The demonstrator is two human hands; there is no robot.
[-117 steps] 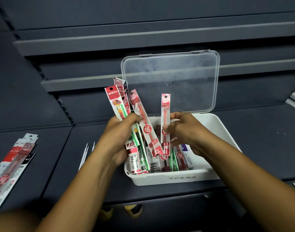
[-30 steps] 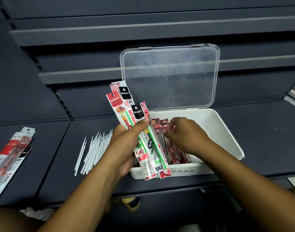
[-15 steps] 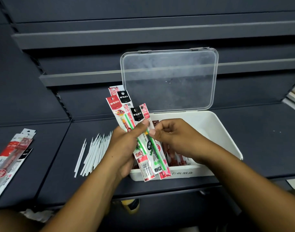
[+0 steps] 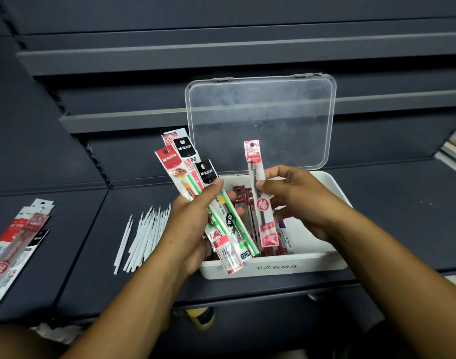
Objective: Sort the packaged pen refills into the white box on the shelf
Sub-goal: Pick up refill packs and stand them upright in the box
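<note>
The white box (image 4: 273,266) sits on the dark shelf with its clear lid (image 4: 260,120) standing open behind it. Several red refill packs (image 4: 241,203) lie inside it. My left hand (image 4: 193,218) grips a fanned bundle of refill packs (image 4: 179,167), red-topped and black-topped, over the box's left end. My right hand (image 4: 296,200) pinches a single red refill pack (image 4: 258,193) and holds it upright over the middle of the box.
A row of loose white refill tubes (image 4: 141,234) lies on the shelf left of the box. More packaged refills (image 4: 14,239) are piled at the far left on the neighbouring shelf panel. Dark shelf rails run across above.
My right hand has drawn one red pack away from the bundle and lifted it upright over the box. My left hand keeps its grip on the bundle, almost unmoved.
</note>
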